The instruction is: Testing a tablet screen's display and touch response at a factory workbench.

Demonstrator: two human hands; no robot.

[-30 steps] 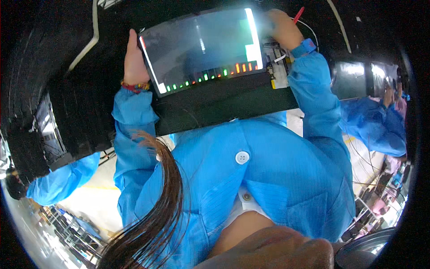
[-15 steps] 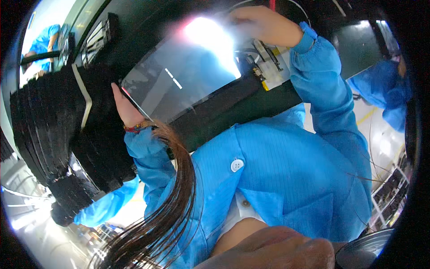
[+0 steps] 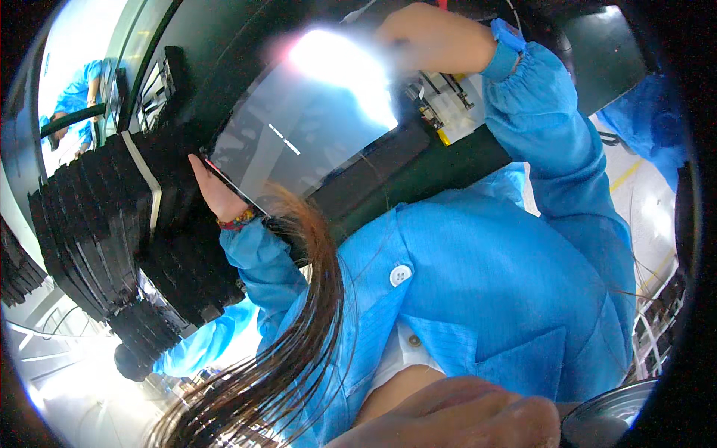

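A glossy dark flat screen panel (image 3: 291, 160) lies tilted across the middle, with small pale marks and a bright white glare at its far right. My left hand (image 3: 219, 193), a beaded bracelet at its wrist, grips the panel's left edge. One digit stretches along that edge; the other fingers are hidden. My right hand (image 3: 441, 39) reaches over the panel's far right side, and glare and blur hide its fingertips. Beside the panel, below my right wrist, sits a pale circuit assembly (image 3: 453, 107) with dark strips and a yellow piece.
A tall stack of black trays (image 3: 82, 231) with a pale band (image 3: 143, 172) stands close to my left. The dark green work surface (image 3: 455, 168) runs along in front of me. Another person's blue sleeve (image 3: 646, 127) shows at the right, and people in blue are at the left.
The whole view has shifted slightly. The glare on the panel has slid a little left, and the right hand sits a bit higher in the picture. My left hand stays on the panel's edge.
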